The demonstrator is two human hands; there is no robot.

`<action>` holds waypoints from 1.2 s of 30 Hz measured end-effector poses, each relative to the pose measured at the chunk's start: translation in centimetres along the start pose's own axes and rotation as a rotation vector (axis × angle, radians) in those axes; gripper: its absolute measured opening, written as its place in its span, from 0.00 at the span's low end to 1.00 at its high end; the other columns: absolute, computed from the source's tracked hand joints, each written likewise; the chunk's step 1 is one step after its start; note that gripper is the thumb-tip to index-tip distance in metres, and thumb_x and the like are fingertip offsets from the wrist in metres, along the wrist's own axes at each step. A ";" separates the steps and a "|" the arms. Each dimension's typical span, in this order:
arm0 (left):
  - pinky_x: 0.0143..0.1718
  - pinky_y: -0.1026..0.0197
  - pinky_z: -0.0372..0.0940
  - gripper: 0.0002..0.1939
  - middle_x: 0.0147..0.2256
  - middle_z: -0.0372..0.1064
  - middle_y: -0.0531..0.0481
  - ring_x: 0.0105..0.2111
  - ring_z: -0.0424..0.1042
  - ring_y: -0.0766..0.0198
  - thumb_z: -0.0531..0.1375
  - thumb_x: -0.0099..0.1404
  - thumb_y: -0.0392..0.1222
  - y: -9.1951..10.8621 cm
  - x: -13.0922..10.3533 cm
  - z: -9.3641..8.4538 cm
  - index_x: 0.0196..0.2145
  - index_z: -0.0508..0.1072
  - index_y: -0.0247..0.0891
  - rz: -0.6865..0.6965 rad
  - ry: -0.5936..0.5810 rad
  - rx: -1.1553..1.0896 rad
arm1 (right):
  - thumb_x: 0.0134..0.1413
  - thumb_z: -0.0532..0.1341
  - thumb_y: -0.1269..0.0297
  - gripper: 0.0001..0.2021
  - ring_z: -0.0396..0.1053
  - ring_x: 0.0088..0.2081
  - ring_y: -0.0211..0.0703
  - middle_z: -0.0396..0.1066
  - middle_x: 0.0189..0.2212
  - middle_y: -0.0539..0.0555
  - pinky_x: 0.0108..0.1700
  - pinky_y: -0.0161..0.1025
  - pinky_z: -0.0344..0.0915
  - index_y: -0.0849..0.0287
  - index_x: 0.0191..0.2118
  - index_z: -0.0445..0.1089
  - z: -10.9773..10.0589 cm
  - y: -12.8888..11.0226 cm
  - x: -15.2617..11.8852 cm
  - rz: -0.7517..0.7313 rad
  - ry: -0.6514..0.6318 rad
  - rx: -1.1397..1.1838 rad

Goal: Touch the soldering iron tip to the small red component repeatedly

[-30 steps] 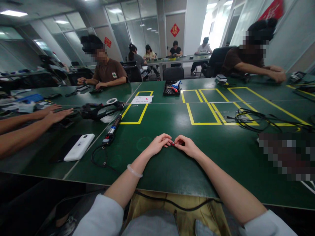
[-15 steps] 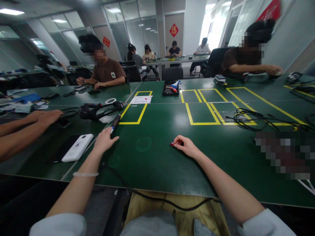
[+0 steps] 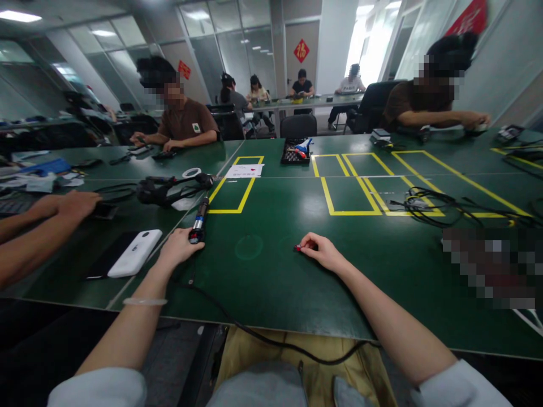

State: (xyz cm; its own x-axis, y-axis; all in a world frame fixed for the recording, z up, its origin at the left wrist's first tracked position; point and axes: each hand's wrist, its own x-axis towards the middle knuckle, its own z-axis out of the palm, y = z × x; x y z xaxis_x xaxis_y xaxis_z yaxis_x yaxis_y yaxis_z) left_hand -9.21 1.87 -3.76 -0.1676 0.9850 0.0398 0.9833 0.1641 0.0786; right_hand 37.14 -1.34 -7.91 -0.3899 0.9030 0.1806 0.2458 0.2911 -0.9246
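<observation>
My left hand [image 3: 178, 249] is closed around the lower end of a black tube-shaped tool [image 3: 199, 217] with a silver and blue band. Its thumb lies near the tool's end, and the other fingers are partly hidden. To the right, my right hand [image 3: 320, 250] rests low over the green table [image 3: 263, 282]. Thumb and fingertips pinch a small red piece [image 3: 298, 247] with a dark tip, too small to name. A black cable [image 3: 254, 339] runs from near my left forearm over the table's front edge and across my lap.
A white device [image 3: 134, 253] lies left of my left hand, near a neighbour's hands [image 3: 76, 206]. Black headgear-like equipment [image 3: 156, 192] and a tape roll [image 3: 192, 173] are beyond. A black tray [image 3: 285, 155] holds tools. Tangled cables [image 3: 428, 203] lie right, near yellow tape outlines [image 3: 354, 213].
My left hand has shifted slightly down and its grip has changed; the black tool now stands more upright, with its silver band showing. My right hand has stayed in place with the red piece.
</observation>
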 end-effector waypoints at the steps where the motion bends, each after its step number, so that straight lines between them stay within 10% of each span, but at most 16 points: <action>1: 0.52 0.53 0.61 0.39 0.52 0.65 0.36 0.51 0.66 0.46 0.59 0.52 0.59 0.9 -0.3 0.0 0.56 0.65 0.31 -0.001 -0.002 0.010 | 0.52 0.62 0.65 0.05 0.63 0.29 0.37 0.69 0.28 0.50 0.34 0.35 0.60 0.61 0.34 0.68 0.0 0.1 0.0 0.000 0.002 0.003; 19: 0.43 0.58 0.65 0.31 0.51 0.59 0.43 0.49 0.62 0.55 0.60 0.56 0.50 25.5 -7.8 2.1 0.56 0.60 0.41 0.460 0.057 -0.184 | 0.51 0.61 0.67 0.03 0.63 0.28 0.36 0.67 0.29 0.49 0.32 0.34 0.60 0.59 0.32 0.66 -0.1 0.9 0.3 -0.077 0.154 0.002; 36: 0.39 0.57 0.64 0.35 0.49 0.58 0.41 0.47 0.61 0.53 0.57 0.60 0.56 28.9 -8.6 2.1 0.61 0.54 0.44 0.500 0.013 -0.191 | 0.56 0.60 0.64 0.06 0.63 0.30 0.39 0.65 0.30 0.52 0.34 0.37 0.60 0.58 0.31 0.72 -0.5 0.8 0.2 -0.100 0.202 -0.212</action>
State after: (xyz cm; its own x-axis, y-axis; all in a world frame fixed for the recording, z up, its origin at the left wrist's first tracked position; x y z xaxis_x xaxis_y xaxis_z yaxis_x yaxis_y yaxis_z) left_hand 20.82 -1.80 -3.95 0.3163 0.9396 0.1307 0.9130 -0.3389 0.2271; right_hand 37.71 -0.80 -8.47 -0.2424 0.9050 0.3496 0.4031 0.4217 -0.8122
